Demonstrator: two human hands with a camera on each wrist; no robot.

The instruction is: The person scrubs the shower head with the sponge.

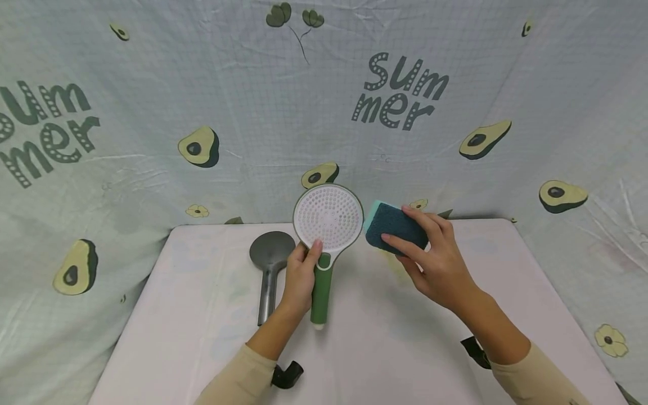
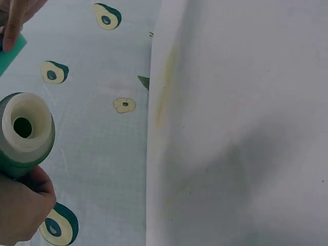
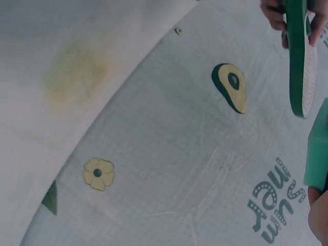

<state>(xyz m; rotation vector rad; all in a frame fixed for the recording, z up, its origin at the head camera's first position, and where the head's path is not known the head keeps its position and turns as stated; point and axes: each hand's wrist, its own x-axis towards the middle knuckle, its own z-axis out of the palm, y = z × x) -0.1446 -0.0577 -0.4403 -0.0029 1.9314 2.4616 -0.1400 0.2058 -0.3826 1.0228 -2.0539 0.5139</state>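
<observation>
A green-handled shower head (image 1: 328, 219) with a white nozzle face is held upright by my left hand (image 1: 300, 275), gripped near the neck with the thumb on the front. Its hollow white handle end (image 2: 31, 123) faces the camera in the left wrist view. My right hand (image 1: 437, 259) pinches a sponge (image 1: 395, 228), dark teal on the near side and light turquoise behind. The sponge is just right of the shower head's rim; in the right wrist view a gap shows between the sponge (image 3: 318, 148) and the shower head (image 3: 297, 56).
A grey shower head (image 1: 272, 253) lies on the white table (image 1: 395, 349), left of my left hand. Black straps or fittings (image 1: 288, 375) show by both forearms. A cloth printed with avocados (image 1: 243, 101) hangs behind and beside the table.
</observation>
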